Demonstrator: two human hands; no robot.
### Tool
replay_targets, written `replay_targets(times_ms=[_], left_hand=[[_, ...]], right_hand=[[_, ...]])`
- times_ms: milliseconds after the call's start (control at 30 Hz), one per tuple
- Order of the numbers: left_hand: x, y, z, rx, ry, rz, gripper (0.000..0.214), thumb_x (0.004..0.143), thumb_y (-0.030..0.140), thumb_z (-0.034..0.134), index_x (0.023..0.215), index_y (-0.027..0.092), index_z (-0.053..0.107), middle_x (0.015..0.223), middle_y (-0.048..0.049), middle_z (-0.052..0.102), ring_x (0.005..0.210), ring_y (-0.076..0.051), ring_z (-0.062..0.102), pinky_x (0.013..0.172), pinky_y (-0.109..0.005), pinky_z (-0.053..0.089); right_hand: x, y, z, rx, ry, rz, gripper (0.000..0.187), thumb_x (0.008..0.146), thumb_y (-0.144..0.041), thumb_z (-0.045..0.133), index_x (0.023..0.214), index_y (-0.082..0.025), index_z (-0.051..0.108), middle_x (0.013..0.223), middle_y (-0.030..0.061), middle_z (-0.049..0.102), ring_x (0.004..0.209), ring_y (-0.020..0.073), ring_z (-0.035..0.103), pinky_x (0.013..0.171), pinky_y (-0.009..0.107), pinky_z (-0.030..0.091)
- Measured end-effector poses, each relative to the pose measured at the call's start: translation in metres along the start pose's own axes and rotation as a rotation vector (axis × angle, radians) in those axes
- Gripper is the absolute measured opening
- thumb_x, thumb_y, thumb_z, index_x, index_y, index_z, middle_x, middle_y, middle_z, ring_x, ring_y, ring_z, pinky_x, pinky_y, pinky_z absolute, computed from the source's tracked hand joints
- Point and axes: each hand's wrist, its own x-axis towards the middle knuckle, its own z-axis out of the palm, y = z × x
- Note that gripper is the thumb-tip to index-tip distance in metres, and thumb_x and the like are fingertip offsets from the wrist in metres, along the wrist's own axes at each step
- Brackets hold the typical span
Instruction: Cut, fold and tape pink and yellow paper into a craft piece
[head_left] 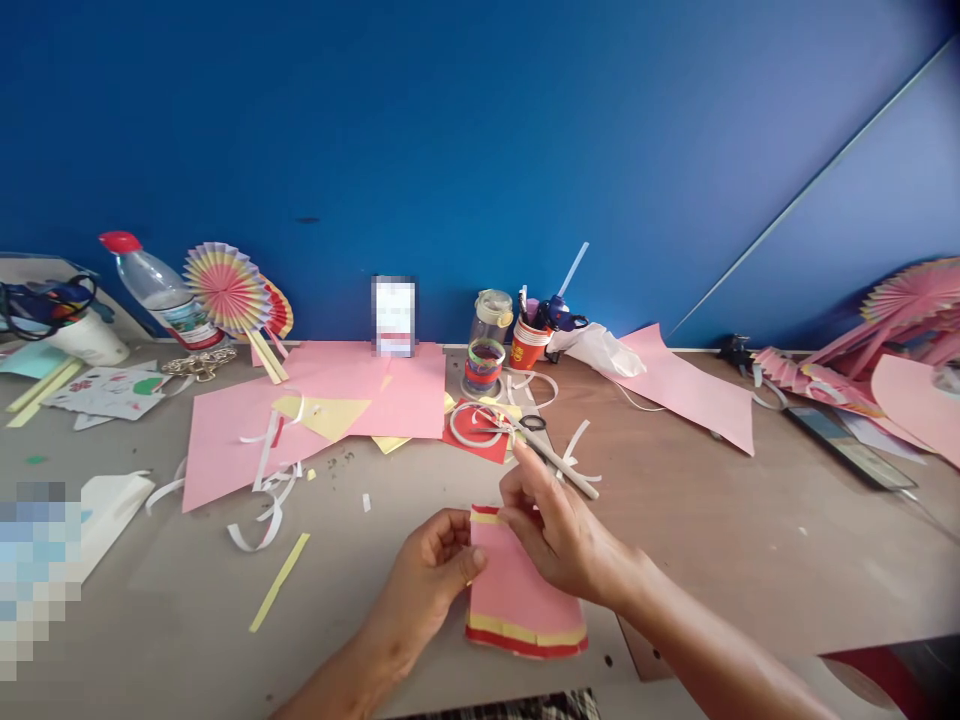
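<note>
A pink paper piece [517, 600] with yellow and red stripes along its ends lies on the table in front of me. My left hand [427, 580] pinches its left edge with curled fingers. My right hand [559, 530] rests on its upper right part, fingers closed on the top edge, index finger pointing up and left. Just beyond my right hand lie scissors [525, 425] and a white stick [566, 470].
Pink paper sheets [330, 410], white and yellow paper strips [266, 500], a red square [480, 440], a jar [487, 345], a cup of pens [529, 340], a water bottle [161, 290] and paper fans [225, 285] cover the back of the table. A dark phone [847, 445] lies right.
</note>
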Motion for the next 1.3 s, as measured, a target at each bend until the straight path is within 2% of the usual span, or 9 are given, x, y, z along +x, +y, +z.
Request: replay_targets(times_ms=[200, 367, 467, 533, 633, 700, 933, 1100, 1300], left_hand=[[-0.002, 0.006, 0.005, 0.352, 0.270, 0.204, 0.022, 0.072, 0.036, 0.072, 0.088, 0.021, 0.069, 0.088, -0.0039, 0.063, 0.086, -0.021, 0.055, 0.074, -0.029, 0.044], [0.000, 0.013, 0.005, 0.666, 0.344, 0.491, 0.011, 0.081, 0.026, 0.063, 0.089, 0.026, 0.070, 0.081, -0.0036, 0.065, 0.085, -0.023, 0.057, 0.080, -0.034, 0.041], [0.001, 0.021, 0.003, 0.898, 0.368, 0.725, 0.017, 0.086, 0.023, 0.056, 0.097, 0.025, 0.069, 0.082, -0.0035, 0.068, 0.082, -0.022, 0.058, 0.082, -0.036, 0.040], [0.001, 0.029, 0.001, 1.031, 0.387, 0.864, 0.020, 0.088, 0.020, 0.053, 0.101, 0.025, 0.067, 0.084, -0.0034, 0.069, 0.081, -0.021, 0.058, 0.081, -0.036, 0.038], [-0.002, 0.041, 0.002, 1.139, 0.386, 1.044, 0.025, 0.089, 0.012, 0.051, 0.105, 0.025, 0.065, 0.084, -0.0024, 0.069, 0.077, -0.018, 0.057, 0.080, -0.036, 0.036], [-0.004, 0.047, 0.005, 1.194, 0.376, 1.123, 0.031, 0.088, 0.008, 0.050, 0.108, 0.025, 0.064, 0.084, -0.0018, 0.067, 0.079, -0.017, 0.057, 0.085, -0.037, 0.034], [-0.013, 0.063, 0.018, 1.345, 0.345, 1.220, 0.039, 0.087, 0.003, 0.047, 0.111, 0.028, 0.066, 0.084, -0.0009, 0.066, 0.082, -0.016, 0.055, 0.098, -0.039, 0.024], [-0.015, 0.072, 0.028, 1.301, 0.334, 1.251, 0.034, 0.089, 0.005, 0.048, 0.106, 0.027, 0.068, 0.079, -0.0006, 0.065, 0.080, -0.016, 0.054, 0.097, -0.036, 0.026], [-0.015, 0.073, 0.036, 1.272, 0.291, 1.296, 0.033, 0.093, 0.009, 0.042, 0.104, 0.025, 0.069, 0.075, 0.0000, 0.063, 0.078, -0.015, 0.052, 0.098, -0.036, 0.025]], right_hand=[[-0.005, 0.001, 0.011, -0.021, 0.143, -0.024, 0.071, 0.093, -0.009, 0.037, 0.150, -0.027, 0.000, 0.078, -0.0007, 0.047, 0.062, 0.0147, 0.045, 0.058, 0.028, 0.044], [-0.010, -0.003, 0.013, 0.025, 0.247, 0.039, 0.070, 0.092, -0.010, 0.039, 0.148, -0.030, 0.003, 0.082, 0.0005, 0.048, 0.067, 0.0173, 0.049, 0.064, 0.032, 0.048], [-0.011, -0.010, 0.001, 0.050, 0.284, 0.091, 0.060, 0.090, -0.016, 0.046, 0.144, -0.029, 0.022, 0.104, 0.0084, 0.049, 0.095, 0.0244, 0.051, 0.085, 0.044, 0.047], [-0.008, -0.016, -0.011, 0.132, 0.286, 0.134, 0.041, 0.091, -0.021, 0.049, 0.130, -0.028, 0.042, 0.115, 0.0112, 0.045, 0.110, 0.0278, 0.045, 0.094, 0.048, 0.041], [0.000, -0.024, -0.031, 0.384, 0.264, 0.190, 0.016, 0.092, -0.032, 0.051, 0.105, -0.026, 0.055, 0.113, 0.0098, 0.046, 0.109, 0.0266, 0.046, 0.095, 0.045, 0.041], [0.009, -0.029, -0.042, 0.528, 0.228, 0.213, 0.016, 0.091, -0.039, 0.054, 0.098, -0.025, 0.056, 0.109, 0.0086, 0.049, 0.105, 0.0248, 0.048, 0.091, 0.041, 0.043], [0.038, -0.045, -0.065, 0.609, 0.051, 0.310, 0.019, 0.088, -0.037, 0.056, 0.080, -0.020, 0.053, 0.089, 0.0047, 0.054, 0.083, 0.0178, 0.051, 0.074, 0.030, 0.041], [0.045, -0.046, -0.074, 0.636, -0.089, 0.494, 0.015, 0.083, -0.030, 0.057, 0.076, -0.019, 0.050, 0.069, -0.0021, 0.045, 0.061, 0.0109, 0.037, 0.055, 0.023, 0.031], [0.053, -0.050, -0.087, 0.555, -0.234, 0.595, 0.004, 0.079, -0.017, 0.053, 0.077, -0.018, 0.050, 0.068, -0.0037, 0.048, 0.060, 0.0092, 0.038, 0.054, 0.021, 0.030]])
